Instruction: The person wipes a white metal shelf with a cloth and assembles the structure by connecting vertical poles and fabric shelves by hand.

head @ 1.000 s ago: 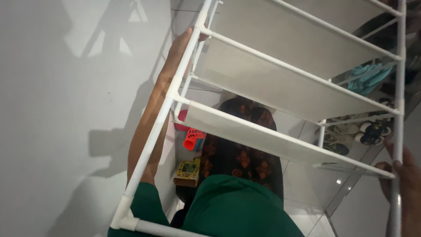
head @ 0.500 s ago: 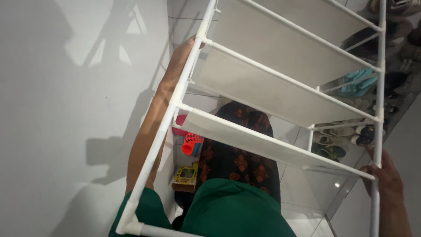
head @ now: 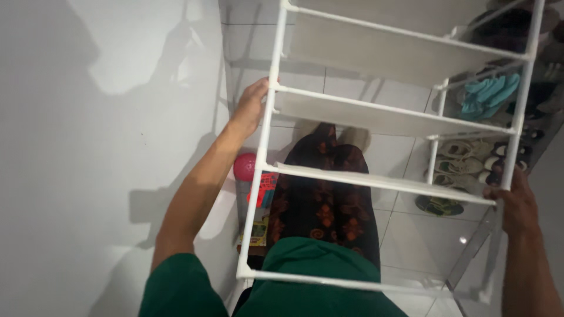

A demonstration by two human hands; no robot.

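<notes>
Gripping a white tube-frame shoe rack (head: pixel 376 114) on both sides, the person holds it in front of the body, above the tiled floor (head: pixel 411 235). The left hand (head: pixel 251 107) is wrapped around the rack's left upright post, just at the joint where a crossbar meets it, fingers curled about the tube. The right hand (head: pixel 517 202) is closed on the right upright post near the end of a lower crossbar. The rack's pale fabric shelves (head: pixel 382 56) stretch between the bars, seen nearly edge-on from above, and the nearest crossbar runs just above the person's green shirt (head: pixel 311 276). Through the frame a dark patterned skirt (head: pixel 320 194) shows below. To the left stands a plain white wall (head: pixel 88 176), close beside the left arm. On the floor by the wall lie a pink ball (head: pixel 244 166) and a red plastic toy (head: pixel 262 183). Beyond the rack on the right, several pairs of shoes (head: pixel 464 167) sit in rows on the floor, with a teal pair (head: pixel 487 94) farther back.
</notes>
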